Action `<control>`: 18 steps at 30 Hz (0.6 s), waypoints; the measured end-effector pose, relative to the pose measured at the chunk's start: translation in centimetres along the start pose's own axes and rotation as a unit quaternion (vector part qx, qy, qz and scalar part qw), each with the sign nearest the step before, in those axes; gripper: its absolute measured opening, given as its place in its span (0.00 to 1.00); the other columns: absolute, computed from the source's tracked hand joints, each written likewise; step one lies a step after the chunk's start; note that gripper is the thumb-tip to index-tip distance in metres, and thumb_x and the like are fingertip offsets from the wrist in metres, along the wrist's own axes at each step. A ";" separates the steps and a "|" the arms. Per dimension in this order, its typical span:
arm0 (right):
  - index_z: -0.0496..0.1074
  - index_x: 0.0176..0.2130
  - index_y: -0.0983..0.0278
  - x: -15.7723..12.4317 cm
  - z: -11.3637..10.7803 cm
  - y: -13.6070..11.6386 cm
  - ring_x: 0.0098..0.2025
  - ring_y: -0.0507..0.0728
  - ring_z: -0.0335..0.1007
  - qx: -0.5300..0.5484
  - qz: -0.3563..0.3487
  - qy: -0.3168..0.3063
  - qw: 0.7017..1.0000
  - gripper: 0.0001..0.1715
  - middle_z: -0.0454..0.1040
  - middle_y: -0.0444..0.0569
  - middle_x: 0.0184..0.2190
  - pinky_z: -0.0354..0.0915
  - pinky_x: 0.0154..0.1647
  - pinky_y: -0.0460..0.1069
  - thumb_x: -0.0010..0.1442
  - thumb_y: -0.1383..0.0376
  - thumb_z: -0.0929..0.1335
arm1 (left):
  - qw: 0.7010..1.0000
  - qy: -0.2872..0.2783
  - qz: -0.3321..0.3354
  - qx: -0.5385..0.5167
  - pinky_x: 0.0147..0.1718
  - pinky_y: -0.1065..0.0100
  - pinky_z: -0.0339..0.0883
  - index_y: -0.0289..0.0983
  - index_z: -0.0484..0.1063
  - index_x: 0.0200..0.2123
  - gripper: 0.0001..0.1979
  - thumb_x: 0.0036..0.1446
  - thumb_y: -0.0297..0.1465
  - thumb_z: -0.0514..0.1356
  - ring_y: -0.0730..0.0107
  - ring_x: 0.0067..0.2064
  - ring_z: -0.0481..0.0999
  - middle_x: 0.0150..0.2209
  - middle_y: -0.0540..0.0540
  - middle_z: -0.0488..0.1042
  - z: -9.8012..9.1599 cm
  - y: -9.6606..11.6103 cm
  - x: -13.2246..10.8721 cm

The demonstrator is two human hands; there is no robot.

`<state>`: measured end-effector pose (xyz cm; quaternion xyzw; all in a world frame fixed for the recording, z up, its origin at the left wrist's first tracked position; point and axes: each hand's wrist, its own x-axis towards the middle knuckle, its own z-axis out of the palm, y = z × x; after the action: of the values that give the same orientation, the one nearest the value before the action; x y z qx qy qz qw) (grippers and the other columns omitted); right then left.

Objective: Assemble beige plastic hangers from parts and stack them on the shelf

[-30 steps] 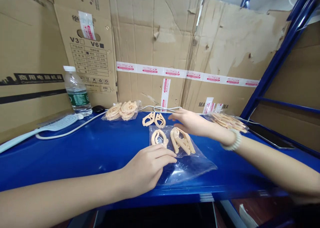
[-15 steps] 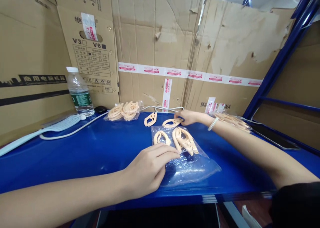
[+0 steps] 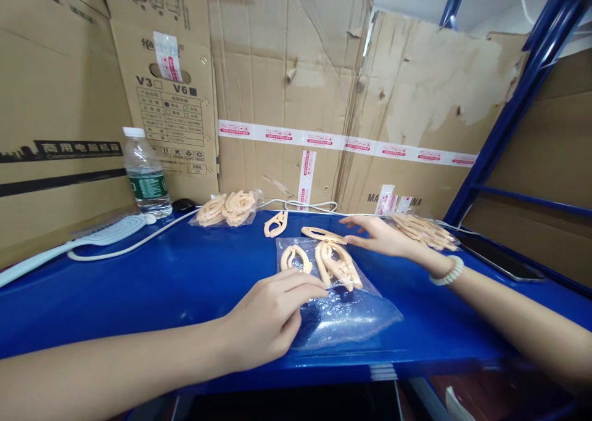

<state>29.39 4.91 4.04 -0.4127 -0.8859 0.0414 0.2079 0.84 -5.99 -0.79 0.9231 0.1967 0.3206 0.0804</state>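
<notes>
My left hand (image 3: pixel 272 313) rests on the near edge of a clear plastic bag (image 3: pixel 342 313), its fingers pressed together on the film. Inside the bag lie several peach plastic clips (image 3: pixel 335 264). My right hand (image 3: pixel 383 236), with a bead bracelet on the wrist, hovers open just right of a loose peach clip (image 3: pixel 324 234) at the bag's mouth, fingertips close to it. Another loose clip (image 3: pixel 276 224) lies further left on the blue table (image 3: pixel 161 273).
A filled bag of clips (image 3: pixel 229 208) sits at the back left, another pile of bagged clips (image 3: pixel 425 230) at the back right. A water bottle (image 3: pixel 145 174), a white fan with cable (image 3: pixel 108 231) and a phone (image 3: pixel 502 257) stand around. Cardboard walls close the back.
My right hand drew one loose clip away from its pair to the bag's mouth, then let it go and pulled back to the right. The left hand stayed on the bag.
</notes>
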 end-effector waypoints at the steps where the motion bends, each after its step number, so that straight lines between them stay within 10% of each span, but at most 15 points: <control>1: 0.66 0.55 0.70 0.2 0.5 0.1 0.47 0.61 0.72 0.005 0.010 -0.003 1.000 0.30 0.73 0.61 0.50 0.70 0.46 0.56 0.60 0.54 0.67 | 1.000 -0.001 0.001 -0.001 0.54 0.58 0.66 0.36 0.67 0.52 0.25 0.52 0.15 0.50 0.64 0.53 0.70 0.50 0.43 0.73 0.0 0.0 0.0; 10: 0.76 0.43 0.68 2.1 2.4 -0.2 0.37 0.56 0.74 0.005 -0.034 0.006 0.999 0.15 0.78 0.54 0.39 0.69 0.37 0.50 0.61 0.60 0.66 | 1.000 -0.002 -0.003 0.000 0.54 0.56 0.66 0.37 0.67 0.53 0.26 0.52 0.15 0.50 0.63 0.53 0.70 0.51 0.43 0.73 -0.1 0.1 0.0; 18: 0.76 0.36 0.63 -3.7 -4.0 -5.2 0.33 0.55 0.72 -0.048 -0.042 0.229 0.971 0.11 0.77 0.49 0.32 0.66 0.32 0.49 0.62 0.59 0.67 | 0.999 0.035 -0.021 -0.026 0.53 0.56 0.66 0.38 0.67 0.53 0.27 0.51 0.15 0.50 0.63 0.54 0.70 0.51 0.43 0.73 0.0 0.0 0.3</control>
<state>29.37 -1.68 7.77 -0.3830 -0.8322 -0.1061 0.3867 1.04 -5.91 -0.60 0.9046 0.2101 0.3561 0.1038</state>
